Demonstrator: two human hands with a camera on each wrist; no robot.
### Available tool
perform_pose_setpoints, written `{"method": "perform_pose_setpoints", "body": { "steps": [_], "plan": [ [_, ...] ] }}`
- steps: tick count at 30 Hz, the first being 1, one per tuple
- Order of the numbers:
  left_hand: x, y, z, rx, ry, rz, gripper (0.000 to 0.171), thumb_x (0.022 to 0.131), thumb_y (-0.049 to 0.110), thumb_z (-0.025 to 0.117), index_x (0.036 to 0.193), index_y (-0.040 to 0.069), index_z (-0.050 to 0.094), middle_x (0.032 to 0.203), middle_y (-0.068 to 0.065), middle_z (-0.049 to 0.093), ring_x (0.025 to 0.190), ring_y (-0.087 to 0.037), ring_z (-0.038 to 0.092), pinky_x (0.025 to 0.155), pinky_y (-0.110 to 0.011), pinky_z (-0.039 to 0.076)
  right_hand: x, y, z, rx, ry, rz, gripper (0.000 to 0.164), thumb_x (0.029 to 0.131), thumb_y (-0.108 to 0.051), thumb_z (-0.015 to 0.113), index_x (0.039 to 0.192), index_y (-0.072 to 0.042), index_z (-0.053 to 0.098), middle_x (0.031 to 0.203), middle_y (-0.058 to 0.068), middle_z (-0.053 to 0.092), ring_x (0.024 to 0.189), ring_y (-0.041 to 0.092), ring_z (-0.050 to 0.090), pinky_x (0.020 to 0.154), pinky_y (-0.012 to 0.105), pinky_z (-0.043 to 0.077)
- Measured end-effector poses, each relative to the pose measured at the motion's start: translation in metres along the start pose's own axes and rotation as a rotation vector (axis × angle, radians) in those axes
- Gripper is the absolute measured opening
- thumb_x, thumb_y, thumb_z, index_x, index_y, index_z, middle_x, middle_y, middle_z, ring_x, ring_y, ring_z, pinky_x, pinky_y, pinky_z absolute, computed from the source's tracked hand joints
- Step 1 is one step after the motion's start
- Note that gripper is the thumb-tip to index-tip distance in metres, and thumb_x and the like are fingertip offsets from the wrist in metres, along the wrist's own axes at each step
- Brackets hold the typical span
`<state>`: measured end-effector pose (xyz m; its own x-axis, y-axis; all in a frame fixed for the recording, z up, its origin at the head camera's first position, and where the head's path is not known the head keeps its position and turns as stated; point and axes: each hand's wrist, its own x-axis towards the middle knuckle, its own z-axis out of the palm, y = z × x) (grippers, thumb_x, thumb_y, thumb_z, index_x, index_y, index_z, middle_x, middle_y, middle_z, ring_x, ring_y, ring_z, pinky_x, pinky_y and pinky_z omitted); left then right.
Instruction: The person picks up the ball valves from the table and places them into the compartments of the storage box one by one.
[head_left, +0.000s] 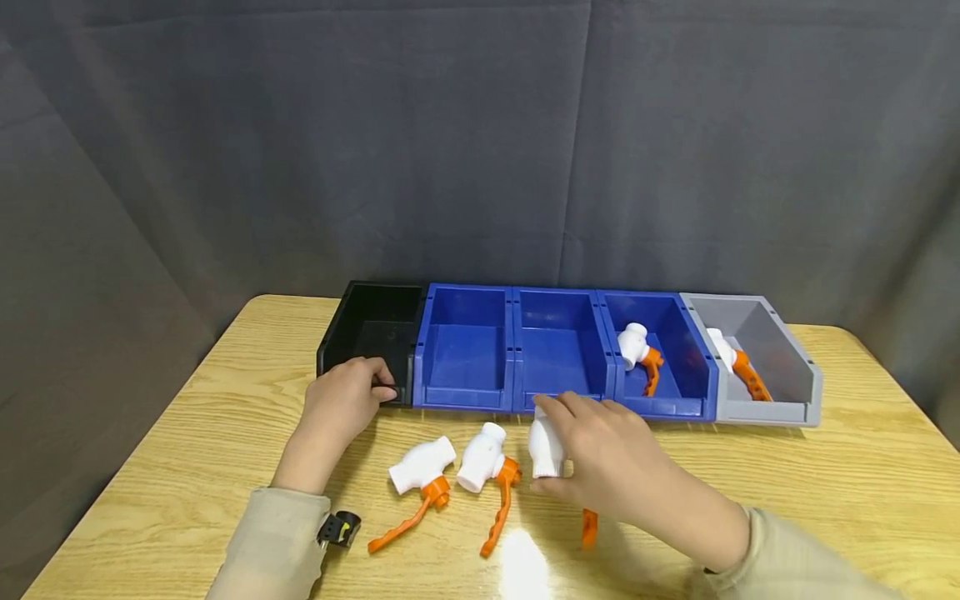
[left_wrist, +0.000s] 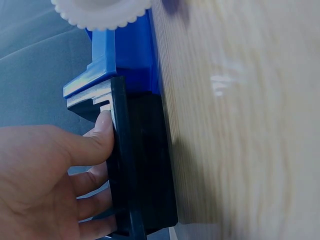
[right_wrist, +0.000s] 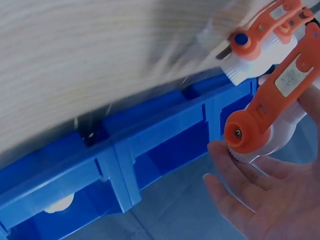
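Fingers and thumb of the right hand curl round a white valve, held in front of the bins, its orange handle jutting toward five o'clock. At ten o'clock from it, the left hand grips the front edge of a black bin, thumb and fingers closed on the rim. Two more valves lie on the table at nine o'clock: a nearer valve and a farther valve. At twelve sits the middle blue bin; between one and two, another blue bin holds a valve, as does the grey bin at two. Rounded plastic could slip if the right hand's hold loosens; the protruding handle might snag a bin's front lip; and an uneven left-hand pull could skew the black bin.
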<state>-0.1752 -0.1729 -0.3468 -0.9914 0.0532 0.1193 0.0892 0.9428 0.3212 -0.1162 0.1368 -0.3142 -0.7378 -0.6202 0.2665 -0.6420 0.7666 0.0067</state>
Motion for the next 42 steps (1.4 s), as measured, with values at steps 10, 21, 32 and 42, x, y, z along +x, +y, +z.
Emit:
{"method": "perform_pose_setpoints", "body": {
  "steps": [10, 21, 32, 42],
  "plan": [
    [0.0, 0.0, 0.0, 0.0, 0.002, 0.004, 0.008, 0.09, 0.019, 0.075, 0.09, 0.013, 0.071, 0.091, -0.007, 0.068, 0.075, -0.024, 0.061, 0.063, -0.044, 0.051, 0.012, 0.018, -0.004, -0.027, 0.025, -0.005, 0.085, 0.067, -0.05, 0.088, 0.128, 0.001, 0.06, 0.105, 0.011, 0.067, 0.09, 0.027, 0.066, 0.077, 0.044, 0.055],
    [0.0, 0.0, -0.001, -0.006, -0.008, -0.003, 0.008, 0.089, 0.02, 0.075, 0.091, 0.013, 0.071, 0.091, -0.007, 0.068, 0.076, -0.024, 0.061, 0.066, -0.045, 0.051, 0.029, 0.035, -0.005, -0.022, 0.027, -0.001, 0.084, 0.066, -0.049, 0.089, 0.127, 0.002, 0.06, 0.105, 0.011, 0.067, 0.087, 0.026, 0.066, 0.073, 0.043, 0.055],
    [0.0, -0.001, 0.0, 0.0, -0.012, -0.007, 0.008, 0.09, 0.021, 0.075, 0.091, 0.013, 0.071, 0.091, -0.006, 0.067, 0.075, -0.023, 0.061, 0.064, -0.044, 0.051, 0.051, 0.048, -0.004, -0.052, -0.038, 0.021, 0.086, 0.069, -0.051, 0.087, 0.13, 0.002, 0.058, 0.108, 0.013, 0.066, 0.089, 0.027, 0.065, 0.077, 0.045, 0.055],
    [0.0, -0.001, 0.0, -0.004, -0.001, -0.002, 0.009, 0.089, 0.02, 0.076, 0.09, 0.013, 0.07, 0.089, -0.007, 0.067, 0.074, -0.023, 0.06, 0.064, -0.044, 0.051, 0.067, 0.06, 0.001, -0.088, -0.056, 0.02, 0.087, 0.068, -0.053, 0.087, 0.128, 0.003, 0.059, 0.1, 0.013, 0.067, 0.082, 0.025, 0.064, 0.072, 0.044, 0.055]
  ]
}}
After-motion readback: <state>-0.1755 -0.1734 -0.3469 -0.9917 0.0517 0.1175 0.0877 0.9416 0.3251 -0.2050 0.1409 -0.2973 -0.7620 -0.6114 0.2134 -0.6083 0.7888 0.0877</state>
